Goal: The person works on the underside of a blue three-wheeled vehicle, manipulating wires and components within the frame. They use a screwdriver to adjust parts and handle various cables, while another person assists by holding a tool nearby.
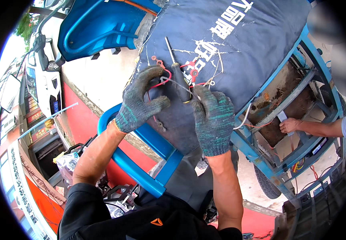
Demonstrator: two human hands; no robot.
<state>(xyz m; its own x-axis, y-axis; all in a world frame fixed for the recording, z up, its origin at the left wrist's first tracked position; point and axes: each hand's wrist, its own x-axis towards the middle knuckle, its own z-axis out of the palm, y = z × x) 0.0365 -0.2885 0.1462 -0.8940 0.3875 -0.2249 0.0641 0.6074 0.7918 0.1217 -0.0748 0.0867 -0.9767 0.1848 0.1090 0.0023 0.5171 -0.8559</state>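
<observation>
Both my hands wear dark knitted gloves with green stripes, over a dark blue cloth cover. My left hand is open, thumb and fingers curved apart around a short red wire. My right hand is closed, fingertips pinched at the end of a thin grey wire that stretches toward the left hand. A screwdriver with a black handle lies on the cover between my hands, shaft pointing away. Just beyond my right fingertips is a red ring terminal. Another small ring terminal lies below my left hand.
Blue metal framework stands at the right, where another person's hand holds a pale piece. A blue body panel is at the upper left, a curved blue part below my left forearm. A white car is parked beyond.
</observation>
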